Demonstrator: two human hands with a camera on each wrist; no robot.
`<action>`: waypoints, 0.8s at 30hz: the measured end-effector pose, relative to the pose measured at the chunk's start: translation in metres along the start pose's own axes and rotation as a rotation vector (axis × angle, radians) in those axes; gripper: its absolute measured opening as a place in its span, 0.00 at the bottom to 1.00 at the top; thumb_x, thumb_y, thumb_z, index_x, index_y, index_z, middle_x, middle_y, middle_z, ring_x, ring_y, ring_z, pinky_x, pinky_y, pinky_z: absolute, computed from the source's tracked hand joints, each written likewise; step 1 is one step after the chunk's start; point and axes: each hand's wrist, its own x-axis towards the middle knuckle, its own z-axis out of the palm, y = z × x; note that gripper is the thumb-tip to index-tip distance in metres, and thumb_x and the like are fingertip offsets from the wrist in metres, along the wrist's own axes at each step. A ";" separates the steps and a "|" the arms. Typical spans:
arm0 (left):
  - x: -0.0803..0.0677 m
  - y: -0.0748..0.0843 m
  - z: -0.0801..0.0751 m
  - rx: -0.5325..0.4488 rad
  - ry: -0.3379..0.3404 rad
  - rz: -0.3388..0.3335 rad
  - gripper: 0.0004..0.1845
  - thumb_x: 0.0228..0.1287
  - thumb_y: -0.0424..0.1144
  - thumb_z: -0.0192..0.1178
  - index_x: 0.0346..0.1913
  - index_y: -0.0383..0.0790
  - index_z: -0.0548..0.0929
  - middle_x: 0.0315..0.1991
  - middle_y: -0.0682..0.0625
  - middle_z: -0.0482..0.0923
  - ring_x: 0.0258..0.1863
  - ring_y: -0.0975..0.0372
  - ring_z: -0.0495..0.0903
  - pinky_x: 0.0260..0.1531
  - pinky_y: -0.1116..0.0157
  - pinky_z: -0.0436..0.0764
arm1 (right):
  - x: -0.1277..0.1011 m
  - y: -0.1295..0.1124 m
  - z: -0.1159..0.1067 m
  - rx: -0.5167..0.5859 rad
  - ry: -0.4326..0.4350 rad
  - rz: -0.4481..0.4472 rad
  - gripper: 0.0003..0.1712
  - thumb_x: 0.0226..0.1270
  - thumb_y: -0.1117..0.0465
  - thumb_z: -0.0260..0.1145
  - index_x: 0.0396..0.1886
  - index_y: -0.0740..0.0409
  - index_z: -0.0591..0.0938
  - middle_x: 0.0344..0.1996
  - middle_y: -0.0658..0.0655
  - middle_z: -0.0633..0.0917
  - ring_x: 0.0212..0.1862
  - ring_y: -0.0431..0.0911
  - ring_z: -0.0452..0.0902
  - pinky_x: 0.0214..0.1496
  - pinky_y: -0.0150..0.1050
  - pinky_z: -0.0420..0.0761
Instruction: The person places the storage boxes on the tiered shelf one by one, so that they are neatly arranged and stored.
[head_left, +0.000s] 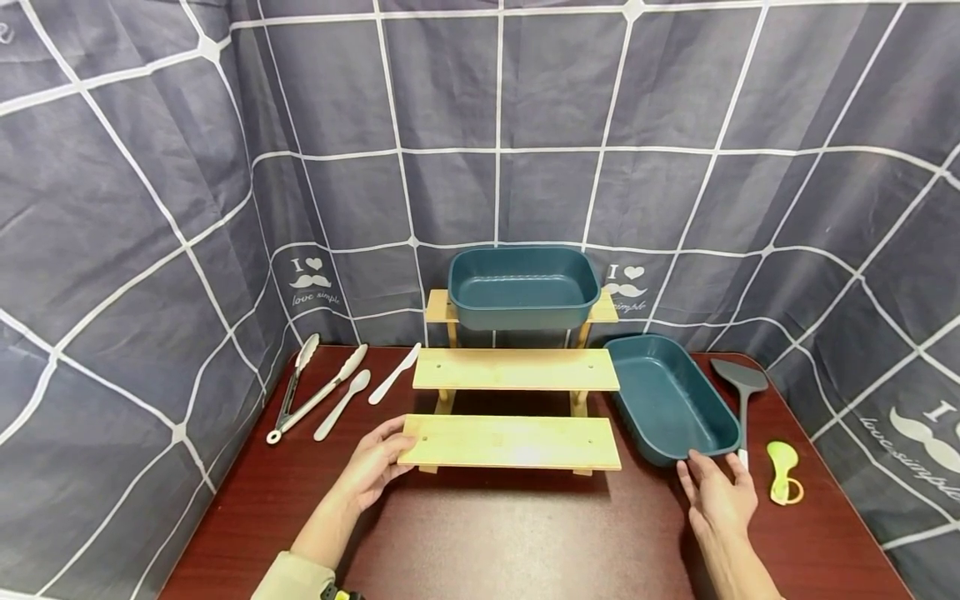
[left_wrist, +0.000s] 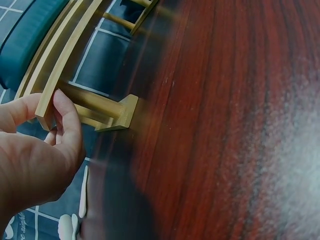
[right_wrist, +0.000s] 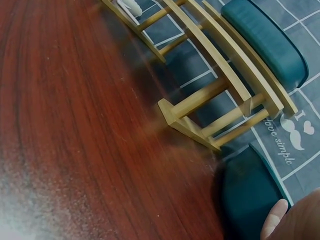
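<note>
A three-tier wooden shelf (head_left: pixel 510 442) stands mid-table on the dark red tabletop (head_left: pixel 510 533). Its top tier carries a teal basin (head_left: pixel 517 318). A second teal basin (head_left: pixel 667 396) lies on the table just right of the shelf. My left hand (head_left: pixel 393 450) grips the left end of the lowest board; in the left wrist view the thumb (left_wrist: pixel 65 110) presses on the end of that board (left_wrist: pixel 107 107). My right hand (head_left: pixel 716 475) lies flat, its straight fingers touching the near rim of the right basin. In the right wrist view one fingertip (right_wrist: pixel 275 222) rests against that basin (right_wrist: pixel 247 200).
Left of the shelf lie metal tongs (head_left: pixel 300 392), a white spoon (head_left: pixel 342 404) and a white knife (head_left: pixel 393 373). A dark spatula (head_left: pixel 741 387) and a green peeler (head_left: pixel 782 471) lie right of the basin. Grey checked cloth (head_left: pixel 150 250) walls in the table.
</note>
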 end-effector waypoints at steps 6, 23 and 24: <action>0.001 -0.001 0.000 -0.008 -0.004 -0.001 0.31 0.69 0.27 0.60 0.74 0.30 0.67 0.44 0.47 0.81 0.37 0.62 0.83 0.37 0.66 0.82 | 0.000 -0.001 0.001 -0.010 0.006 -0.001 0.50 0.68 0.73 0.69 0.80 0.45 0.54 0.70 0.47 0.55 0.45 0.36 0.81 0.45 0.32 0.86; -0.001 0.000 0.000 -0.002 -0.016 -0.006 0.32 0.69 0.28 0.60 0.75 0.31 0.66 0.43 0.47 0.82 0.37 0.62 0.83 0.38 0.65 0.82 | 0.004 -0.006 0.008 0.040 0.051 -0.060 0.35 0.63 0.77 0.68 0.55 0.45 0.60 0.37 0.51 0.75 0.25 0.38 0.80 0.28 0.33 0.85; -0.001 0.000 -0.001 -0.002 -0.020 -0.006 0.32 0.69 0.28 0.60 0.75 0.31 0.65 0.43 0.47 0.82 0.37 0.62 0.83 0.38 0.65 0.82 | 0.004 -0.007 0.008 0.040 0.051 -0.060 0.35 0.63 0.77 0.69 0.56 0.45 0.60 0.38 0.51 0.74 0.25 0.38 0.80 0.28 0.32 0.85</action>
